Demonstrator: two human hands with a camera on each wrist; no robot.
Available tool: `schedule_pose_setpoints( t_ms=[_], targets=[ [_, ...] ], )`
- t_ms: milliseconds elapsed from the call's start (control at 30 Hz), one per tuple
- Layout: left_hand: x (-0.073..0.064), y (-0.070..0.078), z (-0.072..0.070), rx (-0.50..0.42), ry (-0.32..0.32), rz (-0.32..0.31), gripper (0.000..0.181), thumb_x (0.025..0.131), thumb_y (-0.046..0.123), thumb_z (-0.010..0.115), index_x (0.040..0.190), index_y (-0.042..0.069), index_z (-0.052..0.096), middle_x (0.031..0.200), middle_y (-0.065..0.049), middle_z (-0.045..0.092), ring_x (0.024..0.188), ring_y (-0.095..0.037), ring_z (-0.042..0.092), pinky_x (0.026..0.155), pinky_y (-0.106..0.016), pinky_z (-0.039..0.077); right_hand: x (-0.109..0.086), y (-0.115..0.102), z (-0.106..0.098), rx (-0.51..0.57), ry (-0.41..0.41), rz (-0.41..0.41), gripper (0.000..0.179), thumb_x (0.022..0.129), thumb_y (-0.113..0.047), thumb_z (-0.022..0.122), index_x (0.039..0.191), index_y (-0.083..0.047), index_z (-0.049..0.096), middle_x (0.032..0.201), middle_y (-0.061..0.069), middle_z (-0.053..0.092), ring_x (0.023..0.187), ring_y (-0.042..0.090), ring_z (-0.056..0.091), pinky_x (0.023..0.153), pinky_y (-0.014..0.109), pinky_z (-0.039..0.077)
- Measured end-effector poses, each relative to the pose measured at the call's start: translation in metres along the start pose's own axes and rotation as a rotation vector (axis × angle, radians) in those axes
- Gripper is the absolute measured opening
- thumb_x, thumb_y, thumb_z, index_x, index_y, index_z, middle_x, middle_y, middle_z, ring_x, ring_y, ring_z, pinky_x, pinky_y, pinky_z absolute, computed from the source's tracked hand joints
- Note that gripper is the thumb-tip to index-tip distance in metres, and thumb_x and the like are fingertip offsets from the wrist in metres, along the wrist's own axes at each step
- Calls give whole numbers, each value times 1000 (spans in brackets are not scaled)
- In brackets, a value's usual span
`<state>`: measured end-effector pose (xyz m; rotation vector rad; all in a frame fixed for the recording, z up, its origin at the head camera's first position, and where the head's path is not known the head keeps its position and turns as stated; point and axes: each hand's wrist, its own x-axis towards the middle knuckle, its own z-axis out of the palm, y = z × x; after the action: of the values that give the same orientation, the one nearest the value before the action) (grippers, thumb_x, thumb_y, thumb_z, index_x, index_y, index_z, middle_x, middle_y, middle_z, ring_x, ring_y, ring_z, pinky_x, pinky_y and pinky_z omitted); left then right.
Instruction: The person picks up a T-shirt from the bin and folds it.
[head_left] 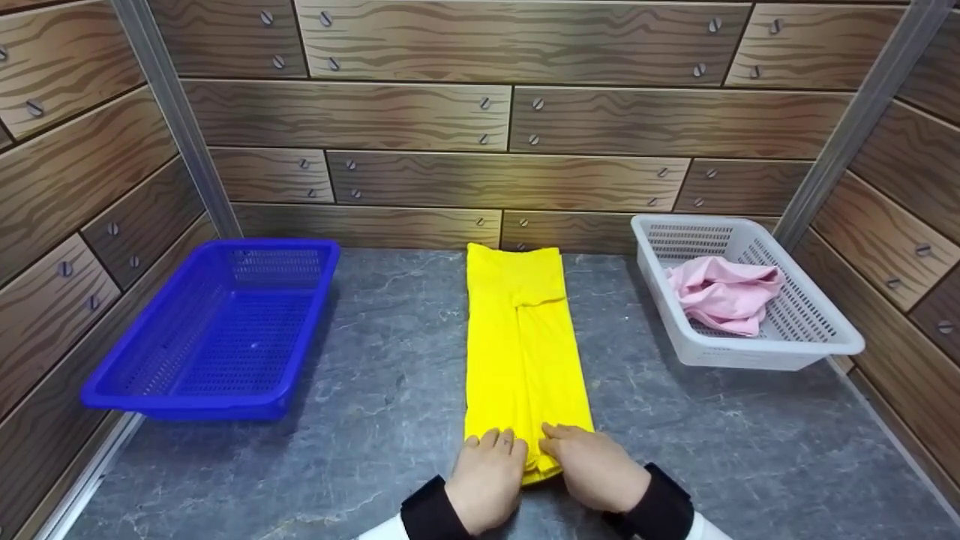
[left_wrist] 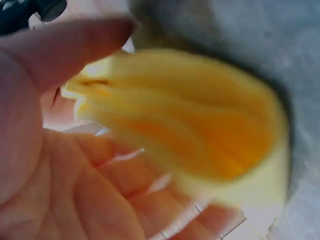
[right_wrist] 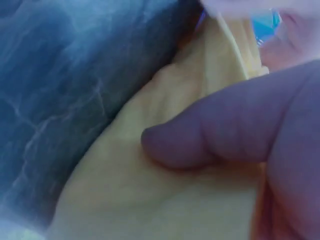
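A yellow garment (head_left: 517,337), folded into a long narrow strip, lies lengthwise down the middle of the table. At its near end my left hand (head_left: 487,476) holds the left side, fingers over the top. In the left wrist view, the rolled-over cloth (left_wrist: 235,140) runs between thumb and fingers, blurred. My right hand (head_left: 600,465) grips the near right corner, close beside the left one. The right wrist view has its thumb (right_wrist: 200,132) pressing on the yellow cloth, with the fingers mostly hidden behind it.
A blue plastic basket (head_left: 315,322) stands on the left of the grey marbled table (head_left: 390,375). To the right is a white basket (head_left: 780,346) with a crumpled pink cloth (head_left: 727,292) inside. Wood-patterned panels (head_left: 420,116) enclose the back and both sides.
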<state>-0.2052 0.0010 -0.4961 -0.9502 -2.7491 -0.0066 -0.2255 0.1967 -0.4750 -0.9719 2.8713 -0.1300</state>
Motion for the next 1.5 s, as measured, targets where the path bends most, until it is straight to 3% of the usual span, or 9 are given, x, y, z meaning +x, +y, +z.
schedule_pose_setpoints(
  t_ms=[167,267,367,533,700,933,1167,1333,1500],
  targets=[
    [3,-6,-4,13,-134,-64,32,96,23,71,124,8,70,133,-13,68,125,-27,63,92,-44,54,-6,5,-11,74,-11,61,32,89,8,62,112,-8,78,108,10,77,94,29,72,81,45,59],
    [4,-13,-10,-14,-189,-26,28,98,20,69,124,14,72,128,-8,71,119,-25,66,88,-44,55,-9,9,-15,109,0,80,32,86,8,62,106,-10,81,97,6,77,84,27,72,74,44,59],
    [2,-18,-19,-31,-212,46,30,95,18,69,124,23,73,108,-3,73,96,-18,69,76,-38,54,-11,11,-17,147,-2,56,34,82,8,62,99,-14,82,89,1,76,76,21,69,68,40,57],
    [0,-24,-36,-239,-328,110,40,86,5,72,115,32,77,70,5,60,61,-11,50,57,-24,40,-15,11,-24,260,-82,-31,26,79,5,62,71,-19,69,58,-12,45,54,8,37,52,28,36],
    [2,-33,-47,-398,-454,84,46,83,-2,66,115,29,78,78,7,65,66,-10,52,65,-22,45,-16,11,-28,327,-165,-68,31,79,2,63,64,-22,52,58,-12,24,53,9,23,51,25,23],
    [9,-58,-45,-540,-436,82,16,87,-3,60,94,10,66,73,2,52,67,-12,47,66,-25,43,-15,27,-34,354,-109,-53,26,80,-3,64,68,-21,50,59,-14,33,52,3,34,50,22,30],
    [25,-91,-40,-751,-276,-32,35,90,-2,61,124,3,70,117,-10,73,86,-11,59,89,-35,55,-6,55,-47,438,15,37,19,91,-18,69,76,-18,58,64,-12,42,55,4,40,53,25,38],
    [48,-112,-35,-983,-148,-131,27,93,-1,61,118,3,71,112,-10,71,67,-10,48,68,-28,50,11,82,-57,511,82,87,13,94,-23,73,90,-11,69,71,-7,53,61,8,45,58,27,43],
    [75,-127,-29,-1167,-70,-258,29,94,-1,62,121,0,69,98,-5,64,66,-10,49,60,-22,46,35,105,-64,615,119,209,15,93,-21,75,95,-6,71,73,-3,58,61,11,50,57,26,47]
  ],
)
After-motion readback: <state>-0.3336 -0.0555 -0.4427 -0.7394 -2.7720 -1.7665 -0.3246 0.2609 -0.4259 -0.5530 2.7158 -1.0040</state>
